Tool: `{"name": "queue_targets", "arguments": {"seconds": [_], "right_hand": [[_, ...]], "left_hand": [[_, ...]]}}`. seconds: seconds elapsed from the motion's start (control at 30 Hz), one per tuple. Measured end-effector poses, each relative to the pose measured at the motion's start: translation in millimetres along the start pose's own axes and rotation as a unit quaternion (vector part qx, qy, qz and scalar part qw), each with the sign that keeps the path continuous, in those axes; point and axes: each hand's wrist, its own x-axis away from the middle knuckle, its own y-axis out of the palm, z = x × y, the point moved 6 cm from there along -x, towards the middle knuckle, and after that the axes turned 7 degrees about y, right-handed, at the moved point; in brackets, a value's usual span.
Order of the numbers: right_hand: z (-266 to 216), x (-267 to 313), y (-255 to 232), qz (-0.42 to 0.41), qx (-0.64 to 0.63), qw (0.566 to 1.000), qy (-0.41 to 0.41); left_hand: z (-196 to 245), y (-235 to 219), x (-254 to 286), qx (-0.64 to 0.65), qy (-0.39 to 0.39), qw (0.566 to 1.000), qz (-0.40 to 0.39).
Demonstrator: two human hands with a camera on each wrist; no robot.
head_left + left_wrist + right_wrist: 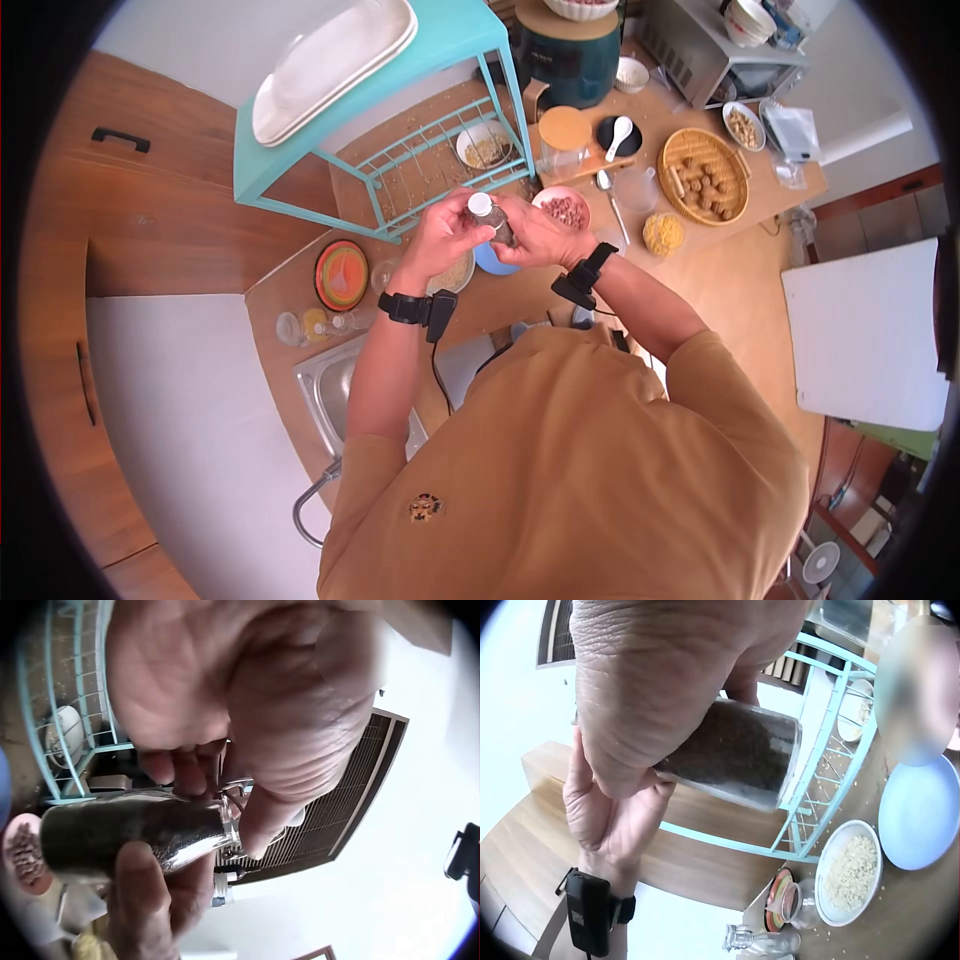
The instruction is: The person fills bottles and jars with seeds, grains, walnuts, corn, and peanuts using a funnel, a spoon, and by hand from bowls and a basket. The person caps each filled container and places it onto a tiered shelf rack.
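Observation:
A clear glass bottle (498, 228) of dark fine grains is held up in front of the chest, its white stopper (481, 204) toward the head camera. My right hand (545, 235) grips the bottle's body; its thumb lies along the glass in the left wrist view. At the neck, my left hand (438, 242) pinches the wire clasp (234, 793) between thumb and fingers. The right wrist view shows the bottle base (784, 754) sticking out past the right palm, while the neck is hidden behind that hand.
Below the hands are a pink bowl (583, 200) of reddish nuts, a blue plate (919, 814) and a white bowl (822, 892) of pale flakes. A turquoise rack (455, 45) stands just beyond. Right: wicker basket (743, 165) of walnuts. Left: glass bottles (769, 943) and a sink (310, 378).

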Motion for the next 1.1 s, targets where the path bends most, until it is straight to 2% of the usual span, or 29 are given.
{"name": "queue_targets", "arguments": {"seconds": [0.07, 0.13, 0.27, 0.3, 0.33, 0.4, 0.47, 0.53, 0.57, 0.6, 0.67, 0.7, 0.73, 0.77, 0.8, 0.83, 0.9, 1.03, 1.1], "right_hand": [[-7.9, -5.8, -8.0, -0.006, 0.009, 1.000, -0.014], [-9.3, -9.7, -12.7, -0.030, -0.026, 0.998, 0.041], [-0.5, -11.7, -7.3, -0.016, -0.029, 0.998, 0.054], [-3.7, -12.8, -7.6, 0.016, -0.029, 0.999, 0.013], [-10.2, -13.6, -9.2, 0.019, -0.023, 0.999, 0.015], [-16.4, -16.3, -9.1, -0.034, -0.030, 0.997, 0.069], [-33.6, -20.5, -16.6, -0.044, -0.025, 0.998, 0.035], [-33.2, -30.9, -8.4, -0.057, -0.010, 0.998, 0.025], [-39.2, -37.8, -7.6, -0.032, -0.008, 0.999, -0.031], [-29.1, -41.5, 0.3, -0.077, -0.020, 0.995, 0.063], [6.7, -47.1, 22.5, -0.032, -0.010, 0.996, 0.088], [4.4, -52.5, 28.1, 0.004, -0.050, 0.996, 0.074], [6.5, -59.2, 31.5, 0.040, -0.091, 0.993, 0.065], [38.6, -63.2, 46.2, 0.027, -0.001, 0.992, 0.124], [39.1, -72.1, 54.9, 0.047, -0.111, 0.984, 0.132], [38.8, -83.8, 61.0, 0.046, -0.082, 0.987, 0.131], [48.1, -112.5, 76.9, 0.057, -0.052, 0.988, 0.130], [56.0, -180.6, 120.9, 0.067, -0.063, 0.991, 0.097], [68.3, -212.5, 150.8, 0.063, -0.125, 0.985, 0.096]], "left_hand": [[13.4, 2.2, -8.5, -0.010, 0.006, 1.000, -0.010], [20.6, 2.9, -14.1, -0.019, 0.009, 1.000, -0.020], [17.1, 1.7, -19.4, -0.020, 0.015, 1.000, -0.010], [14.3, 1.1, -19.5, -0.019, 0.002, 1.000, 0.001], [15.0, 1.4, -18.6, -0.016, 0.005, 1.000, -0.004], [16.8, -6.5, -15.8, -0.036, -0.002, 0.999, 0.016], [21.9, -7.2, -12.5, -0.038, 0.020, 0.999, 0.018], [24.7, -22.5, -2.2, -0.205, 0.062, 0.976, 0.034], [26.5, -25.3, 5.5, -0.225, 0.064, 0.970, 0.071], [30.1, -29.1, 19.1, -0.240, 0.084, 0.957, 0.138], [37.1, -29.2, 51.6, -0.144, 0.118, 0.946, 0.267], [27.9, -32.8, 73.3, -0.131, 0.130, 0.932, 0.310], [11.7, -39.4, 98.7, -0.149, 0.089, 0.928, 0.330], [-6.0, -42.8, 127.6, -0.162, 0.047, 0.923, 0.347], [-26.9, -44.3, 158.7, -0.156, -0.016, 0.919, 0.363], [-44.2, -42.2, 189.9, -0.146, -0.080, 0.913, 0.374], [-60.4, -29.3, 246.7, -0.102, -0.132, 0.897, 0.409], [-87.9, -0.1, 345.7, -0.190, -0.268, 0.845, 0.422], [-101.9, 12.3, 384.4, -0.174, -0.272, 0.832, 0.451]]}}
